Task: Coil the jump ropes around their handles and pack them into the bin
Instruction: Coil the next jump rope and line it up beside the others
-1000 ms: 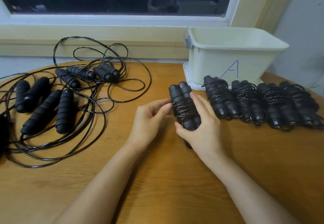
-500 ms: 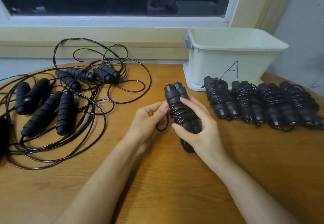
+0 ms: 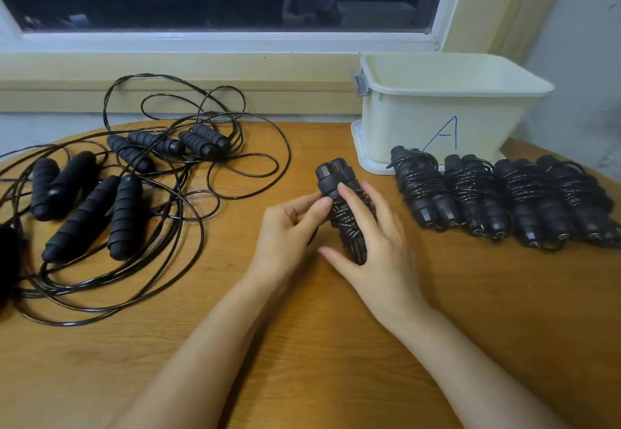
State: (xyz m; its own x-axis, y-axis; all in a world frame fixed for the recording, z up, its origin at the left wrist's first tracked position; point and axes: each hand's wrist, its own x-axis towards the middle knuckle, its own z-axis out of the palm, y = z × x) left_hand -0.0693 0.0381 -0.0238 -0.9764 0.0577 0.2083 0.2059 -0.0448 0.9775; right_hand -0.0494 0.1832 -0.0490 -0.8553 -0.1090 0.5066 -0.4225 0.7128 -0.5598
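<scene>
Black coiled rope bundle (image 3: 339, 190) lower end hidden by right hand (image 3: 376, 253).

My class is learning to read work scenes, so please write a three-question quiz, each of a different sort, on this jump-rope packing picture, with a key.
1. How many finished coiled bundles lie in the row in front of the bin?
2. True or false: the left hand and the right hand both touch the bundle being wound.
3. Multiple choice. The uncoiled ropes lie:
A. inside the bin
B. on the table, on the person's left
C. on the window sill

Key
1. Four.
2. True.
3. B.
</scene>
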